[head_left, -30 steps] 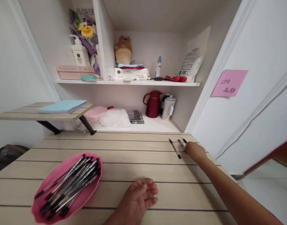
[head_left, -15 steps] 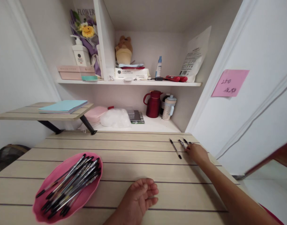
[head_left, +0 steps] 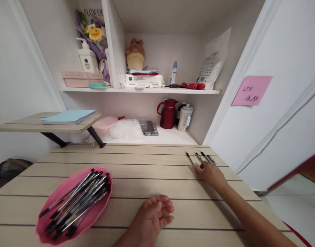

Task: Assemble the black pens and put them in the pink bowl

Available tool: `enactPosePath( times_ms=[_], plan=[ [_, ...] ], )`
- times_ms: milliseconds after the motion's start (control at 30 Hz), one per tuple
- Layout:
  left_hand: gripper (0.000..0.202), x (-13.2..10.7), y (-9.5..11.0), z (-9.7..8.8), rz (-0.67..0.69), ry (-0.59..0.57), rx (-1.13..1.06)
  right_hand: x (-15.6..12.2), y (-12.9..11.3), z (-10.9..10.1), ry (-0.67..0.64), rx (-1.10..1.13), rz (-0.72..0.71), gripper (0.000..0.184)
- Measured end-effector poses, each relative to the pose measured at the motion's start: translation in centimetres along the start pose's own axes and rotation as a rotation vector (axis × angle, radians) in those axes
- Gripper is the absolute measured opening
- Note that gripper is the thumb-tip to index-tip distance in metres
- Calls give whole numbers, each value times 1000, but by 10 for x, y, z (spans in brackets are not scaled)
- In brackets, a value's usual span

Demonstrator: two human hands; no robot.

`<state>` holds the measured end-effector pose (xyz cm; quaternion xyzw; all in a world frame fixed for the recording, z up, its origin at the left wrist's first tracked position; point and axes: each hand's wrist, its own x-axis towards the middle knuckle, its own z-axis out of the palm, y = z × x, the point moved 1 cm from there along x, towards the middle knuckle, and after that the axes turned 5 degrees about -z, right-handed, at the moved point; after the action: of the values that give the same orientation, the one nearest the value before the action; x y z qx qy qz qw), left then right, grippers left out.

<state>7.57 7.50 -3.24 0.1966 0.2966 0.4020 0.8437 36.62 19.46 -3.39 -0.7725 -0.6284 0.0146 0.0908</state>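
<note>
On the right part of the slatted table, several black-capped clear pens (head_left: 204, 156) lie side by side. The leftmost pen (head_left: 189, 158) is under the fingers of my right hand (head_left: 210, 174), which are closed round its near end; that end is hidden. My left hand (head_left: 153, 214) rests on the table at front centre, palm turned up and fingers loosely bent apart, holding nothing. To its left, a pink scalloped bowl (head_left: 106, 211) holds a heap of similar pens (head_left: 79, 202).
Behind the table, a white shelf (head_left: 170, 138) carries a red jug (head_left: 168, 114), a cup (head_left: 185, 117) and a plastic bag (head_left: 126, 129). A raised wooden stand (head_left: 23, 126) with blue paper (head_left: 70, 116) overhangs the back left. A wall borders the right.
My right hand has moved left and nearer, off the right-hand pens and onto the leftmost pen. Another pen at the right is now uncovered. My left hand has stayed put.
</note>
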Motion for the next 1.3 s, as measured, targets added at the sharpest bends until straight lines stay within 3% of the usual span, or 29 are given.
enactPosePath(
  times_ms=[167,500,1300],
  plan=[
    [13,0,0,0,1,-6,10,-11,-12,5,-10,-23,15,33],
    [13,3,-2,-4,10,-22,15,-4,6,4,-2,-28,75,32],
    [14,2,-1,-3,4,-14,17,2,15,5,-13,3,128,34]
  ],
)
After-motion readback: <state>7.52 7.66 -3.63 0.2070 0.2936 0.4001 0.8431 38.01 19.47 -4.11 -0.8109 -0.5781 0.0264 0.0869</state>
